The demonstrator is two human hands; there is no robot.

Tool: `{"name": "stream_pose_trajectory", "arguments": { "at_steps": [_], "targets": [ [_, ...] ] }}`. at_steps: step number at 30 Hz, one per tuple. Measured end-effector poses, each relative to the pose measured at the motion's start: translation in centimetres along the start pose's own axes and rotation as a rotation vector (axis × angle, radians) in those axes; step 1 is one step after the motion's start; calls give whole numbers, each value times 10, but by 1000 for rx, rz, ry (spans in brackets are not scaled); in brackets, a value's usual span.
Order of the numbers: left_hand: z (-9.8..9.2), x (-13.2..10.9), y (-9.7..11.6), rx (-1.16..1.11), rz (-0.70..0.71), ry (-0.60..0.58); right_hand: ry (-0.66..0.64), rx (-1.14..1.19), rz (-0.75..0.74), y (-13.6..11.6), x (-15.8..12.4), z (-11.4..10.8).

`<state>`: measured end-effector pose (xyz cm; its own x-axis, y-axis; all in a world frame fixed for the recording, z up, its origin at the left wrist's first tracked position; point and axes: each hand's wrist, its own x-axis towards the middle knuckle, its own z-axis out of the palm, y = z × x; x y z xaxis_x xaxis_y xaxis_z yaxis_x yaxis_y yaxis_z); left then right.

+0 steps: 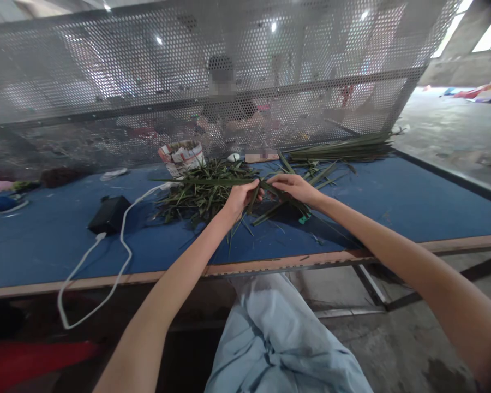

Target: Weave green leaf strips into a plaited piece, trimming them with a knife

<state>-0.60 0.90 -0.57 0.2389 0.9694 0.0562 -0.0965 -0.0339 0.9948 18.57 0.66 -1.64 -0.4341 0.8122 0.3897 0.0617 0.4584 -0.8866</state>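
Over the middle of the blue table, my left hand (244, 197) is closed, thumb on top, on long green leaf strips (213, 182). One strip sticks out to the left past that hand. My right hand (293, 188) is just to the right, its fingers bent round the same strips; its fingertips are partly hidden by leaf. A heap of short leaf pieces (188, 199) lies left of and behind my left hand. Under my right hand are more loose strips and a small green clip-like thing (305, 218).
Long leaves (343, 148) lie at the back right of the blue table (425, 202). A newspaper-lined container (183, 155) stands behind the heap. On the left are a black box (109, 214) and a white cable (125, 234) looping over the front edge. A perforated metal screen (147, 82) rises behind.
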Motion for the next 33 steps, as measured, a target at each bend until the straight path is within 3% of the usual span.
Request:
{"name": "stream_pose_trajectory", "arguments": {
  "at_steps": [4,13,22,28,33],
  "targets": [
    [0,-1,1,24,-19,14,87,-174,-156,-1,-3,2],
    [10,-9,-4,120,71,-81,263,-265,-140,2,-2,6],
    [10,-7,-12,250,181,-118,276,-230,-31,2,-1,7],
    [10,-12,-15,397,298,-24,275,-202,40,4,-1,7],
    [11,-14,-16,520,406,-69,260,-202,36,3,-2,9]
  ]
}}
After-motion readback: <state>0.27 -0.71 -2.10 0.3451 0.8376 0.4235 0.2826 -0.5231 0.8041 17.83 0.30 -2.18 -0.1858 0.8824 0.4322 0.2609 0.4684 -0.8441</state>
